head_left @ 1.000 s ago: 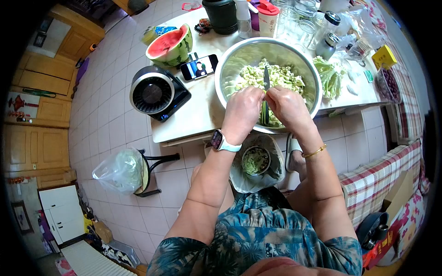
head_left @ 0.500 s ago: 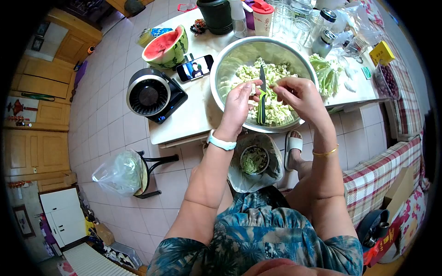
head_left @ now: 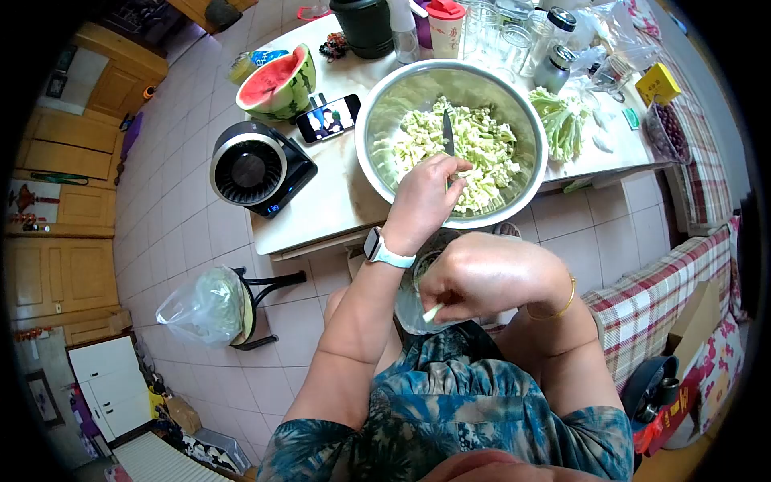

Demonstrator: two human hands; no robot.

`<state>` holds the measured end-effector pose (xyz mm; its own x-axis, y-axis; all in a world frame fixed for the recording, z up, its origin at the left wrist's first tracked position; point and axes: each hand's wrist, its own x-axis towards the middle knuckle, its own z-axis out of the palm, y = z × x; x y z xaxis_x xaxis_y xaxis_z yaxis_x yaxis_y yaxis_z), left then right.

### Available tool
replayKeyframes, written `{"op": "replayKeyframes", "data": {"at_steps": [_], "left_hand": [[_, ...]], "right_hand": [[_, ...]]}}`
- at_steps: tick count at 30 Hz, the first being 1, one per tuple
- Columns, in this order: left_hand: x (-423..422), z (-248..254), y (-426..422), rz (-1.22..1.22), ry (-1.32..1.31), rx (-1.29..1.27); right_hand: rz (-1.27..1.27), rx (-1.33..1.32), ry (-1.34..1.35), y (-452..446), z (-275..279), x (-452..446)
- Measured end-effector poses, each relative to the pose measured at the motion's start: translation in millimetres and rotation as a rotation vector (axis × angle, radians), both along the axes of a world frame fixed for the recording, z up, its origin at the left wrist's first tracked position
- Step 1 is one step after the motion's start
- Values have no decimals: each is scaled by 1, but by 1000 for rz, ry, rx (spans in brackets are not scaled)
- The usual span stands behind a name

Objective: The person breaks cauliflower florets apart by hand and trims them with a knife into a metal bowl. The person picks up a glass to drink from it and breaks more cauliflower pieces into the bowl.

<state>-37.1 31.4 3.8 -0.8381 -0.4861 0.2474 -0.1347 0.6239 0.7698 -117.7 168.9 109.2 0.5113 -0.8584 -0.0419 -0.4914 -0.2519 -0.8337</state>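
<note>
A wide metal bowl (head_left: 371,173) holds many chopped, pale green pieces of what looks like cauliflower (head_left: 486,153). The knife (head_left: 448,132) lies over these pieces, blade pointing away from me. My left hand (head_left: 422,197) is over the bowl's near rim, fingers closed around the knife's handle, which is mostly hidden. Lower down, my right hand (head_left: 482,277) is above the lined waste bin (head_left: 411,309), pinching a small pale vegetable piece (head_left: 433,312). My right hand and wrist cover much of the bin.
A cut watermelon (head_left: 281,84), a phone (head_left: 329,119) and a black fan-like device (head_left: 261,169) stand left of the bowl. Uncut pale green vegetable (head_left: 558,120) lies to its right. Jars (head_left: 554,68) line the back; a bagged vegetable (head_left: 213,305) rests on a stool.
My right hand has moved down from the bowl to above the bin with a small piece. My left hand has lowered onto the knife's handle. The view has shifted slightly.
</note>
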Motion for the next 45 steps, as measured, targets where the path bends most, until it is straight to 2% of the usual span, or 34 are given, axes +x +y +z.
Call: {"op": "replayKeyframes", "data": {"at_steps": [6, 9, 11, 13, 17, 20, 21, 22, 24, 25, 27, 29, 30, 34, 37, 39, 42, 45], "left_hand": [[3, 7, -2, -11, -112, -54], [3, 10, 4, -115, -96, 103], [5, 1, -6, 24, 112, -30], [16, 16, -22, 165, 167, 21], [33, 8, -50, 325, 327, 183], [40, 5, -52, 330, 327, 216], [43, 5, -52, 323, 309, 203], [45, 4, -51, 325, 317, 200], [48, 3, -53, 344, 286, 159], [51, 2, -54, 358, 251, 122], [56, 5, -51, 375, 218, 81], [59, 5, -52, 340, 20, -136], [59, 2, -53, 318, 50, -155], [64, 0, -54, 290, 27, -185], [66, 0, -55, 283, 18, -211], [68, -2, -56, 255, 7, -261], [69, -3, -59, 233, 10, -345], [69, -6, -59, 234, 33, -365]], "right_hand": [[48, -8, -1, 5, 0, 11], [67, -13, 22, 6, -1, 13], [77, -33, 32, 5, -4, 13], [64, -3, 55, 4, -8, 12], [91, 12, 59, -2, -12, 8], [-105, 179, -2, -22, -22, -8], [-237, 156, 38, -30, -35, -15], [-465, 253, 6, -38, -35, -19], [-715, -146, 211, -56, -76, -32], [-750, -122, 317, -61, -92, -38], [-722, -105, 380, -66, -113, -38], [-674, -116, 390, -72, -134, -32], [-631, -125, 399, -74, -136, -28], [-580, -112, 595, -82, -137, -24], [-603, 50, 508, -86, -116, -31], [-707, -116, 463, -90, -120, -33], [-695, -212, 457, -104, -124, -44], [-618, -231, 610, -132, -121, -46]]}}
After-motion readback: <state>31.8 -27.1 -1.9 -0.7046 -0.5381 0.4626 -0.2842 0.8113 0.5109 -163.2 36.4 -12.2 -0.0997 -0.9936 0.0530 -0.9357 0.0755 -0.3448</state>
